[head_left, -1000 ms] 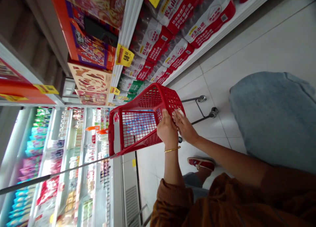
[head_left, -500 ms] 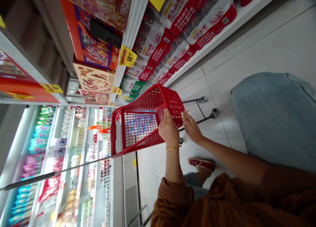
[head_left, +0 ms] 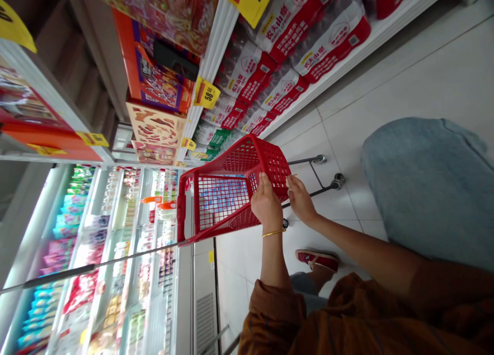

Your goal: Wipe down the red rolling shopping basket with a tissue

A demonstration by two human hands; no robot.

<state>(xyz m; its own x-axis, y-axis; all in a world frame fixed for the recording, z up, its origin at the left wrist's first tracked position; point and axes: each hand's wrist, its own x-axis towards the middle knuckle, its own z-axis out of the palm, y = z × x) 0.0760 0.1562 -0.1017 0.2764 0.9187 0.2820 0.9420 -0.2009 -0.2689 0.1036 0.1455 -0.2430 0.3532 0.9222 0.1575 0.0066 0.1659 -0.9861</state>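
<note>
The view is turned sideways, with up toward the left. A small red plastic shopping cart point(head_left: 277, 162) with mesh sides and metal legs on wheels stands ahead of me. My left hand point(head_left: 267, 203), with a thin gold bracelet at its wrist, is in front of the cart's basket, fingers stretched out side by side. Whether it touches the basket I cannot tell. Beside it, my right hand point(head_left: 301, 199) is near the basket's lower end with its fingers bent together. Something small and pale shows at its fingertips, too small to name. Blue packs point(head_left: 224, 195) show through the mesh.
Packs of red-labelled water bottles point(head_left: 283, 90) line the lower shelf; boxed goods point(head_left: 156, 126) and a dark flat object point(head_left: 175, 60) sit above. A pole point(head_left: 92, 267) rises from the cart. Bright stocked shelves point(head_left: 127, 252) stand beyond. My jeans-covered knee point(head_left: 420, 185) is over the tiled floor.
The view has shifted slightly, so shelves and cart appear a little farther right. Both hands keep nearly the same pose beside the cart.
</note>
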